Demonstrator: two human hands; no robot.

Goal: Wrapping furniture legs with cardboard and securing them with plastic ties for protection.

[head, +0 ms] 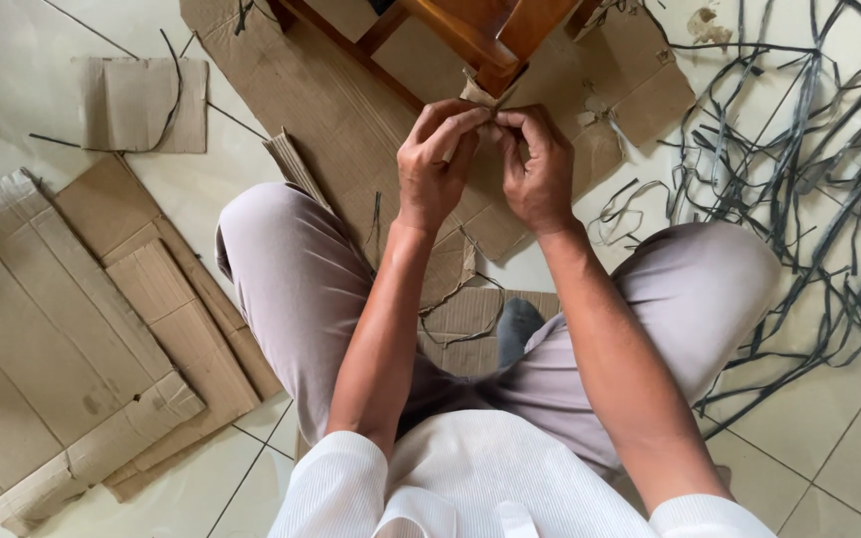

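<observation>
Left hand (437, 159) and right hand (535, 164) both pinched on cardboard wrap (480, 93) at wooden leg (495, 45) just above fingertips, pressing it snug. Black straps (799, 149) well right on floor.

Seated, seen from above, the person extends both bare forearms forward from white sleeves, knees spread to either side in pale trousers. The left hand (435, 164) and the right hand (538, 164) meet at the far end of the reach, fingertips pinched together and touching, knuckles up. Both wrists are bent slightly inward, the forearms converging from the near edge toward the hands.
</observation>
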